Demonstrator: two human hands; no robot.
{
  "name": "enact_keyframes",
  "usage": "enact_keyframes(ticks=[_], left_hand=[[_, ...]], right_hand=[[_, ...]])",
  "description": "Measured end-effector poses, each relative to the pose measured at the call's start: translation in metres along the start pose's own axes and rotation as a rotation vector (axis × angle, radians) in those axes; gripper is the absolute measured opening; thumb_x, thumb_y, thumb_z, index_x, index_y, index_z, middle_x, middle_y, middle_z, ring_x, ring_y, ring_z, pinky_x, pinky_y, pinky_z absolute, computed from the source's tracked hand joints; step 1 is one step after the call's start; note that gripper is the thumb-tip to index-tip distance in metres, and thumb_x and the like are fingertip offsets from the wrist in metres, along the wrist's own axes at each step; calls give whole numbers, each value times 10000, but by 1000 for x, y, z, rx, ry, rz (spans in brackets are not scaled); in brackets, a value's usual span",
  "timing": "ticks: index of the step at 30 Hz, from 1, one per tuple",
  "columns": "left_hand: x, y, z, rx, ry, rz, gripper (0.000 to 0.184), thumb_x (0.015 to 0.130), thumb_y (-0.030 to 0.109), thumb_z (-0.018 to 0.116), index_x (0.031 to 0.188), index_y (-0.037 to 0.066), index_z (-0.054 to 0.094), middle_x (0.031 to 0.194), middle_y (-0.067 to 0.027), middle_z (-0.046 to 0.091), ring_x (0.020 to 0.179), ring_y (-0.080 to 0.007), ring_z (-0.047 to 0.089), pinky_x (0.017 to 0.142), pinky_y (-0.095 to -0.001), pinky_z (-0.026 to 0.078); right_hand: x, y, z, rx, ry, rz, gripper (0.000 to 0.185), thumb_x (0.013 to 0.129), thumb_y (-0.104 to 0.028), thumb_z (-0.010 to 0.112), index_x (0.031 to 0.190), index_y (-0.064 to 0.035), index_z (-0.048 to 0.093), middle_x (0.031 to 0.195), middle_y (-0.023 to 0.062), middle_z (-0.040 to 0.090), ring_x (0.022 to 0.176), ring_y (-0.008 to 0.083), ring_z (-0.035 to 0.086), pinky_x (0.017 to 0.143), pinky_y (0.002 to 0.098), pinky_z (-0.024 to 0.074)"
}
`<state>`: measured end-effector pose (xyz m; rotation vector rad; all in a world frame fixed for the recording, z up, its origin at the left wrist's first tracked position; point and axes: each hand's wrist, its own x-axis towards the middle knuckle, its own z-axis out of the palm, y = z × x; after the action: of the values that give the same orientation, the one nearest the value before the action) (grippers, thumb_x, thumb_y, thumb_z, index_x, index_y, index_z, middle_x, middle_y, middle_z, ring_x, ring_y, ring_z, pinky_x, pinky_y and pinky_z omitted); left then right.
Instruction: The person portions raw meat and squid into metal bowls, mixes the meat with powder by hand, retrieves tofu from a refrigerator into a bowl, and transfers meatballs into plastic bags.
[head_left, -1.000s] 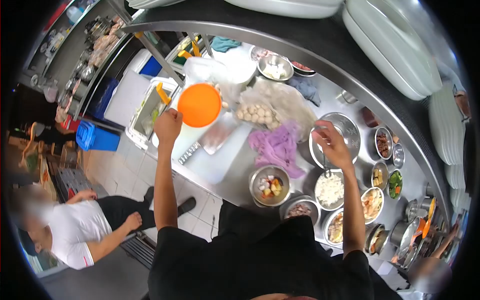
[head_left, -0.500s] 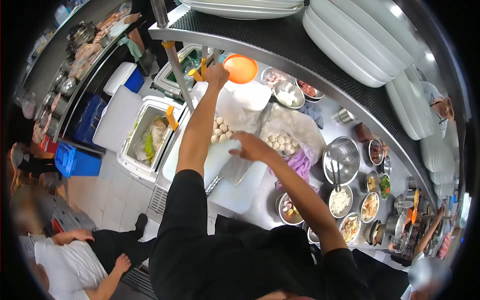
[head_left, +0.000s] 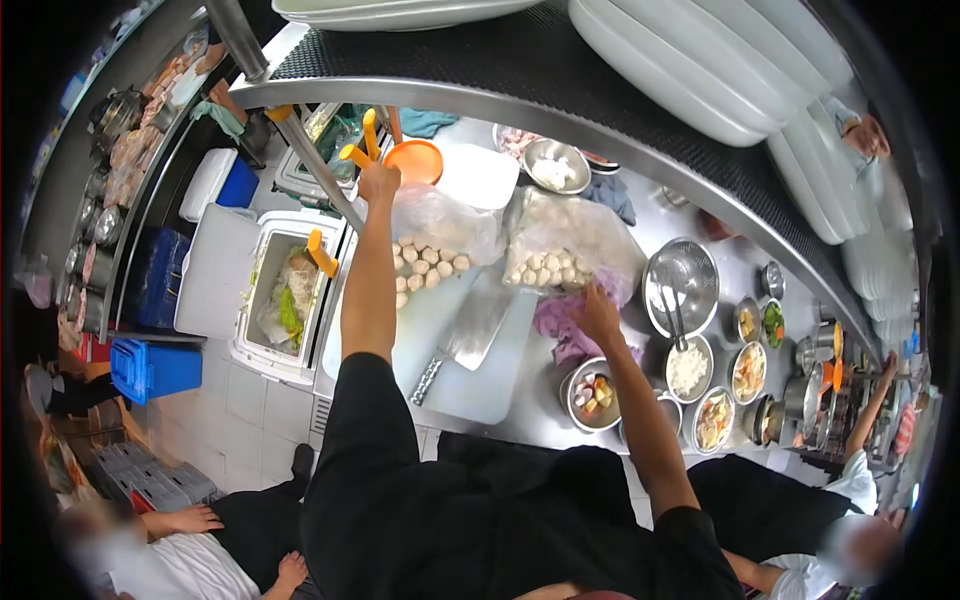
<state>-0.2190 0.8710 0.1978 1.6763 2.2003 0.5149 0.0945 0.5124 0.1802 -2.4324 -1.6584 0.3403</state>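
Observation:
My left hand (head_left: 379, 182) is closed at the near edge of the orange lid (head_left: 415, 162), beside yellow handles; what it grips is hard to make out. Below it, a clear bag with round pale balls (head_left: 425, 265) lies on the white cutting board (head_left: 470, 385). A cleaver (head_left: 472, 330) rests flat on the board. My right hand (head_left: 598, 312) touches the purple cloth (head_left: 565, 335), next to a second bag of balls (head_left: 548, 268); its fingertips are partly hidden.
A steel shelf edge (head_left: 520, 100) with stacked white plates (head_left: 690, 80) arches over the back. Steel bowls of food (head_left: 688, 368) stand at the right. An open cooler (head_left: 285, 290) is at the left. Co-workers sit at both sides.
The orange lid has gone from in front of my left hand to the back of the table. The cleaver is now uncovered. My right hand went left from the colander, then back right to the purple cloth.

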Motion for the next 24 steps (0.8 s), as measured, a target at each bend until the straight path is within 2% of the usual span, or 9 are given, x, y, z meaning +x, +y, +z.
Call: enact_keyframes(ticks=[6, 9, 11, 13, 14, 18, 22, 23, 24], left_hand=[[-148, -23, -64, -704, 254, 503, 236, 844, 210, 635, 985, 21, 644, 896, -98, 661, 775, -195, 614, 689, -306, 487], [-242, -64, -74, -614, 307, 439, 224, 852, 203, 630, 995, 30, 645, 920, -75, 661, 756, -146, 608, 605, -259, 467], [-306, -84, -82, -705, 178, 168, 210, 859, 176, 616, 1008, 29, 637, 910, -61, 644, 728, -140, 581, 605, -250, 449], [-365, -100, -84, -674, 237, 112, 190, 856, 145, 604, 1009, 37, 638, 911, -58, 624, 702, -128, 553, 597, -252, 437], [-393, -106, -85, -659, 246, 137, 224, 867, 156, 597, 1048, 25, 617, 881, -56, 608, 625, -104, 546, 571, -230, 443], [-484, -103, -72, -699, 206, 97, 237, 859, 158, 607, 1065, 41, 608, 895, -59, 608, 634, -106, 547, 569, -229, 434], [-548, -91, -64, -591, 34, 300, 185, 845, 119, 612, 1009, 34, 621, 912, -93, 620, 772, -188, 584, 618, -274, 459], [-560, -89, -54, -533, 11, 470, 190, 840, 118, 617, 1009, 32, 621, 925, -109, 626, 803, -217, 598, 626, -283, 466], [-578, -88, -55, -471, -110, 474, 199, 838, 136, 616, 1005, 27, 622, 975, -140, 631, 868, -285, 602, 695, -343, 480]], right_hand=[[14, 23, 36, -40, -53, -55, 203, 799, -206, 584, 919, -42, 592, 963, 195, 617, 880, 359, 597, 758, 460, 476], [10, 31, 31, -100, -58, -115, 152, 804, -148, 543, 890, -43, 611, 905, 171, 638, 806, 356, 620, 717, 452, 494], [9, 36, 33, -101, -78, -130, 155, 801, -127, 531, 899, -41, 615, 881, 162, 645, 774, 355, 627, 703, 448, 501], [6, 61, 37, 58, 23, -346, 200, 817, -133, 517, 968, -52, 619, 867, 179, 648, 771, 351, 632, 706, 441, 506], [-28, 32, -15, 140, 57, -254, 257, 817, -142, 553, 1050, -52, 612, 916, 188, 647, 776, 335, 642, 686, 414, 513], [-118, 27, -68, 509, 224, -350, 288, 788, -131, 621, 1060, -36, 605, 835, 190, 652, 713, 314, 652, 640, 391, 517], [-220, 57, -88, 963, -164, -175, 283, 807, -79, 629, 1087, -50, 603, 823, 158, 658, 674, 206, 652, 601, 321, 508], [-244, 64, -88, 826, -60, -237, 403, 717, 42, 628, 1103, -72, 613, 907, 80, 663, 644, 135, 612, 601, 292, 495], [-261, 87, -61, 801, -127, -283, 408, 694, 19, 655, 1088, -81, 624, 1031, 70, 640, 655, 137, 620, 633, 294, 505]])
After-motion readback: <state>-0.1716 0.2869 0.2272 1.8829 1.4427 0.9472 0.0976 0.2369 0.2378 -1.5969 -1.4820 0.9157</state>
